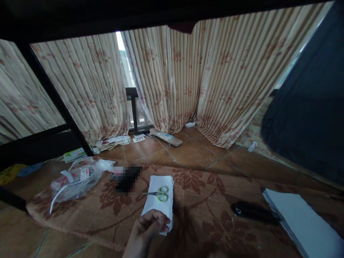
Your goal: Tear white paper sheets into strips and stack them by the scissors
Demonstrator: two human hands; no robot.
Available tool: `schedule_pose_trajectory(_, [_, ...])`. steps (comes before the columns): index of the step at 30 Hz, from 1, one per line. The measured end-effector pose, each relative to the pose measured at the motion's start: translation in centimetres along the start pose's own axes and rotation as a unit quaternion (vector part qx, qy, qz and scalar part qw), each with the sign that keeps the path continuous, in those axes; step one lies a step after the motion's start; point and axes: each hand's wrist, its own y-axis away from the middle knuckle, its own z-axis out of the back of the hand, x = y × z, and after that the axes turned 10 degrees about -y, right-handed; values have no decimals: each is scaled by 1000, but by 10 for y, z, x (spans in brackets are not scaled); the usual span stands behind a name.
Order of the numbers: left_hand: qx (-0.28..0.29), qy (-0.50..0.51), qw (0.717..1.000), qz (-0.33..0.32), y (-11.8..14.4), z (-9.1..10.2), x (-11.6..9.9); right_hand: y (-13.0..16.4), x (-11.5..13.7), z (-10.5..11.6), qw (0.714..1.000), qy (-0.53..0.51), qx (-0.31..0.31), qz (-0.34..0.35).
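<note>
My left hand (152,225) is over the near end of a narrow stack of white paper (158,182). Its fingers are curled and pressed toward the thumb; whether a paper edge or something small is between them I cannot make out. On the stack lies a pair of scissors (160,194) with pale green handles, its blades pointing left, beyond my fingers. The stack rests on a brown cloth (193,200) patterned with dark red flowers. My right hand is not in view.
A black-handled tool (252,211) reaches to a larger white paper stack (309,218) at right. Left lie a clear plastic bag (77,182) and a blurred dark object (127,179). A skateboard (166,137) sits beyond, before curtains (172,79). A dark frame post (51,93) stands left.
</note>
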Motion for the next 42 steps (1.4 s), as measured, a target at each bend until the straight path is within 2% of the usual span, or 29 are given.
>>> schedule_pose_trajectory(3, [-92, -59, 994, -8, -18, 23, 38, 8, -9, -13, 992, 36, -38, -111])
schedule_pose_trajectory(5, [-141, -100, 985, -25, -26, 39, 62, 14, -26, -22, 973, 90, -57, -204])
schedule_pose_trajectory(7, [-175, -154, 971, -48, -31, 52, 81, 20, -46, -32, 956, 156, -47, -243])
schedule_pose_trajectory(9, [-188, -222, 955, -58, -32, 61, 93, 23, -63, -41, 949, 221, -20, -223])
schedule_pose_trajectory(11, [-188, -290, 935, -77, -33, 66, 99, 21, -73, -48, 949, 265, 9, -173])
schedule_pose_trajectory(14, [-180, -371, 903, -123, -33, 67, 105, 11, -78, -54, 955, 276, 42, -104])
schedule_pose_trajectory(17, [-177, -421, 876, -153, -34, 65, 112, 1, -85, -57, 954, 284, 56, -82])
schedule_pose_trajectory(19, [-174, -441, 866, -160, -35, 63, 116, -2, -93, -60, 947, 307, 37, -86])
schedule_pose_trajectory(22, [-164, -456, 860, -160, -37, 59, 120, 1, -107, -67, 928, 360, 6, -97])
schedule_pose_trajectory(25, [-153, -458, 859, -172, -40, 56, 123, 9, -115, -79, 902, 415, 9, -119])
schedule_pose_trajectory(28, [-149, -464, 854, -184, -43, 55, 126, 13, -114, -91, 884, 446, 14, -138])
schedule_pose_trajectory(31, [-146, -469, 851, -188, -43, 56, 127, 11, -108, -96, 882, 450, 20, -140])
schedule_pose_trajectory(38, [-158, -463, 850, -196, -44, 58, 129, 4, -101, -81, 885, 445, 47, -125])
schedule_pose_trajectory(42, [-171, -463, 847, -198, -44, 57, 129, 0, -100, -70, 887, 446, 34, -118])
